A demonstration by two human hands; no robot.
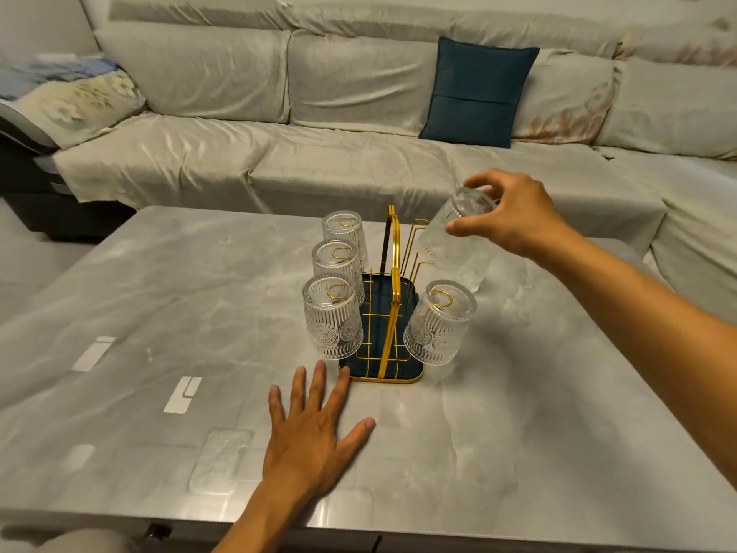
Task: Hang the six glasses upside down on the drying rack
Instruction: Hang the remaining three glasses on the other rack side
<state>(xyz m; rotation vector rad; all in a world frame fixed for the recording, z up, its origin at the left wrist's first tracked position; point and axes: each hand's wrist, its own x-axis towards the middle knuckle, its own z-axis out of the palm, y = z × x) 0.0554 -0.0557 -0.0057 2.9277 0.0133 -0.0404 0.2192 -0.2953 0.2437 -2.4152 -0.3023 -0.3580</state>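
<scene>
A gold wire drying rack [393, 297] with a dark blue tray stands mid-table. Three ribbed clear glasses hang upside down on its left pegs: far [343, 233], middle [335, 265], near [333, 319]. One more hangs on the near right peg [438, 323]. My right hand [514, 213] grips the base of another glass [454, 237], held upside down and tilted over the right pegs. A further glass [516, 289] stands blurred on the table behind it. My left hand [315, 429] lies flat on the table, fingers spread, just in front of the tray.
The grey marble table [199, 313] carries the rack, with bright reflections on its left. A clear embossed flat object [221, 461] lies near the front edge. A covered sofa [359, 133] with a dark teal cushion [478, 91] runs behind the table.
</scene>
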